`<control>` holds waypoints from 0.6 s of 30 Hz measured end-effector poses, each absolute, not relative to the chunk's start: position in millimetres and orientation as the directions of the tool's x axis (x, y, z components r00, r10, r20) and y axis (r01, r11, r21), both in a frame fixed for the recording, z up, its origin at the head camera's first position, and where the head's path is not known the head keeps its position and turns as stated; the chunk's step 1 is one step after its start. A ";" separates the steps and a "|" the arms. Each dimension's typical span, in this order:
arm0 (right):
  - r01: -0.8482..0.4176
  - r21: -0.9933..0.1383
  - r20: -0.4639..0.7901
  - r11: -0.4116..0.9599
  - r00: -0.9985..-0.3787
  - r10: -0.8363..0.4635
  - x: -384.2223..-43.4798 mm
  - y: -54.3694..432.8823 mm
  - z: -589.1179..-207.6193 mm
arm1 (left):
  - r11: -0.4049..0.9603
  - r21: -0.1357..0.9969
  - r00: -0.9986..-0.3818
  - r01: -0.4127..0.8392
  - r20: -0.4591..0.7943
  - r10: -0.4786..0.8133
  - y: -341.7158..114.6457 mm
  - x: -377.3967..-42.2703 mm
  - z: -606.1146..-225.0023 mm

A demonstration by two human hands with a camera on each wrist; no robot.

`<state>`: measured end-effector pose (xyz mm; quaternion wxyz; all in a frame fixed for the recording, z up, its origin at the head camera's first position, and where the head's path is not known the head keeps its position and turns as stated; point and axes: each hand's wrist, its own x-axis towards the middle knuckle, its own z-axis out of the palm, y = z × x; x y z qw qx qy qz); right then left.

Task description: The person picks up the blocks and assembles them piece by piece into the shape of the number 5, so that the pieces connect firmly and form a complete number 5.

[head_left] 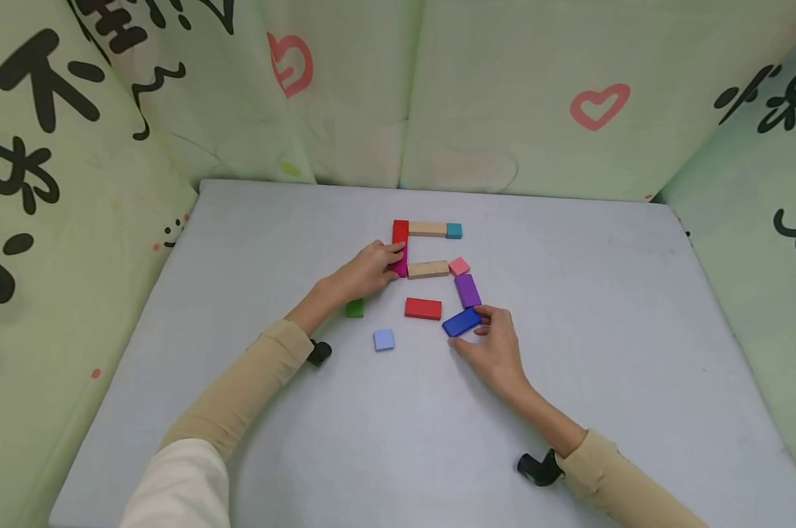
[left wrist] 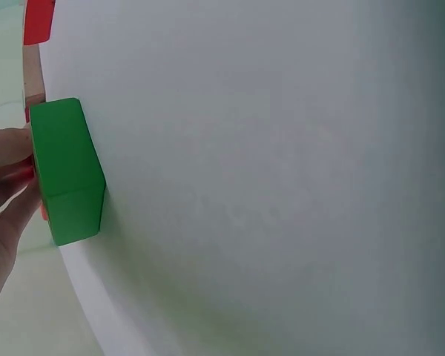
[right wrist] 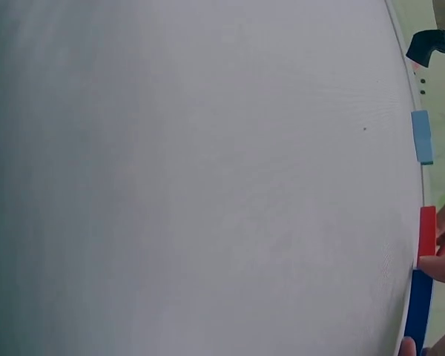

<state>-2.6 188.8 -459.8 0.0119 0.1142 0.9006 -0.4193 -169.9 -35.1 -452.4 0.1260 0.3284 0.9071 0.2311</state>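
In the head view my left hand (head_left: 369, 268) grips the magenta block (head_left: 402, 262), fingertips over its upper part and thumb at its lower left. A red block (head_left: 401, 230) stands end to end above it. My right hand (head_left: 497, 350) pinches a dark blue block (head_left: 460, 323) between thumb and fingers; it lies tilted, its upper right end meeting a purple block (head_left: 467, 290). A pink block (head_left: 459, 266) sits above the purple one, beside a lower wooden block (head_left: 428, 270). An upper wooden block (head_left: 427, 229) runs from the red block to a teal block (head_left: 454, 231).
A second red block (head_left: 423, 309) lies left of the dark blue one. Nearer the front is a light blue block (head_left: 383, 339). A green block (head_left: 355, 308), partly hidden by the left forearm, looms large in the left wrist view. Printed curtains surround the white table (head_left: 371, 455).
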 end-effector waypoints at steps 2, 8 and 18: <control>0.217 -0.756 -0.123 0.617 -0.974 0.191 -2.9 189.2 -459.1 | 0.676 0.504 -0.752 0.537 -0.076 0.654 -34.8 -169.6 -452.4; 0.227 -0.753 -0.169 0.618 -0.974 0.151 -5.0 193.2 -450.6 | 0.675 0.512 -0.758 0.531 -0.068 0.649 -33.8 -168.6 -452.4; 0.105 -0.742 -0.141 0.663 -0.990 -0.001 -29.5 230.1 -438.0 | 0.677 0.511 -0.759 0.530 -0.070 0.647 -34.0 -166.0 -452.7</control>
